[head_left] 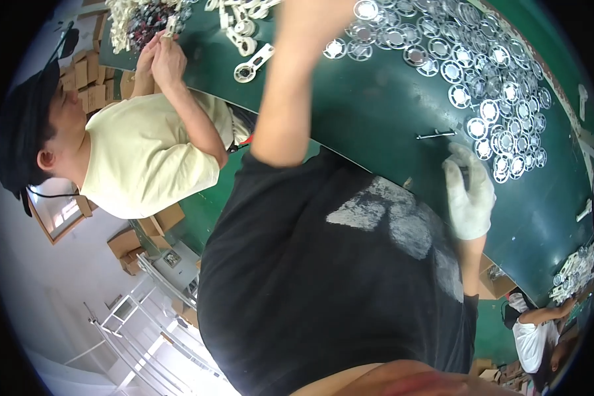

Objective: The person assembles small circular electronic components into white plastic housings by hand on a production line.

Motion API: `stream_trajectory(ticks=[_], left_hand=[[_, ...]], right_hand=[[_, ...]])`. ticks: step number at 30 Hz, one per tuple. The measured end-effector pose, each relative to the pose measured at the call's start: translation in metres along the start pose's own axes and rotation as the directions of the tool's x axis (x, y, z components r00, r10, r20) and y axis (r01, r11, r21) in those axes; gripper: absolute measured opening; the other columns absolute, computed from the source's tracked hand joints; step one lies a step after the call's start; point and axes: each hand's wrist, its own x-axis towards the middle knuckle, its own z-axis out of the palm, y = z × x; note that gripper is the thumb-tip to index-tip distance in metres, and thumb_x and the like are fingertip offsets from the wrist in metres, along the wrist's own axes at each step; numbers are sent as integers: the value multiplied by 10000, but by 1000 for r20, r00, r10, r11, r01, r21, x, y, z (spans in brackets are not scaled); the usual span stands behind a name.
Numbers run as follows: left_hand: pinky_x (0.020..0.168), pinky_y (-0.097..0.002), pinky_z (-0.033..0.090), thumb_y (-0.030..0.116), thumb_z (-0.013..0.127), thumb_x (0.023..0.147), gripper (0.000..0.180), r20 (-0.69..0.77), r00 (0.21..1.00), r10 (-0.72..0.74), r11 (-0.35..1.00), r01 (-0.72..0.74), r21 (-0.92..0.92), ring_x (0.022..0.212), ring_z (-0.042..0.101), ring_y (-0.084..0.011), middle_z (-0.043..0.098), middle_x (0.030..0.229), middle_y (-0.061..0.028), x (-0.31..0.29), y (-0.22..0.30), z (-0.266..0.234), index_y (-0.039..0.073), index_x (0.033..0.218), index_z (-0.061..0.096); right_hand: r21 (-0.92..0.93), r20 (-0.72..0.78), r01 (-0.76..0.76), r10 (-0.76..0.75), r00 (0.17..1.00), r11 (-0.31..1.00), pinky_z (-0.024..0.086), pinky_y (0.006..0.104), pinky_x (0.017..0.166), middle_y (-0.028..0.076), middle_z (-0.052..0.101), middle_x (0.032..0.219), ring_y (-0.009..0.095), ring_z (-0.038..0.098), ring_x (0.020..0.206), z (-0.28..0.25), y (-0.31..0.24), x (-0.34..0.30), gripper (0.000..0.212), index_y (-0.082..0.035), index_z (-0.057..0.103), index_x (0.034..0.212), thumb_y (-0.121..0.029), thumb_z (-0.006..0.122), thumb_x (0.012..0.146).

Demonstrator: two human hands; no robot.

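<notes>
The dark green counter (356,99) fills the upper and right part of the view, under both of the person's hands. Across its far right side spreads a loose bank of shiny spoked discs (488,109), curving from the top edge down past the right hand (470,206).

That hand wears a white glove; its fingers (468,157) are loosely curled, with a clear gap between them and nothing visible in their hold. The left hand (317,18) is at the top edge, beside the discs there, blurred and cut off, so whether it has hold of anything I cannot tell.

Smallest is 1 thin metal rod (435,134), lying flat on bare counter. The right hand is much the nearer of the 2: the rod lies just beyond its fingertips and off to their left, the near end seemingly apart from the glove, though at this size a light touch is hard to rule out. Its long axis runs almost left to right, across the line of the gloved fingers, right end slightly farther from the person. That right end points toward the nearest discs, just short of them; the other points left, toward the raised left forearm.
</notes>
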Motion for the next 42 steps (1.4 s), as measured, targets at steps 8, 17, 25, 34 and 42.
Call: stream_trajectory(ticks=[8, 17, 25, 34, 42], left_hand=[[885, -482, 530, 222, 786, 852, 420, -78, 802, -593, 633, 524, 569, 1009, 666, -417, 676, 1114, -223, -170, -87, -90, 26, 1203, 664], [713, -294, 536, 105, 794, 841, 315, 621, 761, -189, 904, 381, -192, 808, 664, -162, 694, 951, -74, -131, 31, -46, 34, 1139, 721], [737, -359, 550, 210, 798, 855, 327, 159, 963, -217, 975, 222, -12, 834, 682, -245, 688, 1074, -104, -101, 24, -2, 68, 1137, 711], [860, -384, 533, 128, 746, 906, 485, 273, 941, -200, 977, 169, 133, 1011, 625, -286, 579, 1217, -138, -114, -28, 1, 136, 1373, 614], [878, -365, 541, 90, 853, 790, 360, 170, 985, -18, 696, 134, -705, 1062, 661, -265, 629, 1132, -126, -127, 67, 26, 44, 1078, 641]], right_hand=[[-46, 90, 90, -86, 992, 995, 555, 346, 843, 124, 733, 980, 266, 728, 907, 2, -7, 9, 251, -71, 696, 1163, -129, 699, 919], [-376, 61, 595, -621, 781, 711, 470, 477, 974, 80, 582, 1314, 313, 555, 1207, 23, -31, 28, 536, -99, 623, 1256, -75, 797, 749], [-415, -54, 312, -365, 929, 855, 550, 384, 667, 66, 699, 795, 272, 687, 701, 21, -5, 20, 317, -133, 682, 1061, -212, 831, 793], [-425, -25, -6, -4, 1000, 905, 556, 424, 683, 100, 700, 758, 310, 698, 712, 12, -7, 9, 273, -141, 713, 1052, -319, 775, 854], [-425, 112, -4, 57, 992, 905, 569, 472, 684, 156, 716, 788, 369, 716, 762, 5, -25, 21, 284, -111, 698, 1003, -377, 687, 902]])
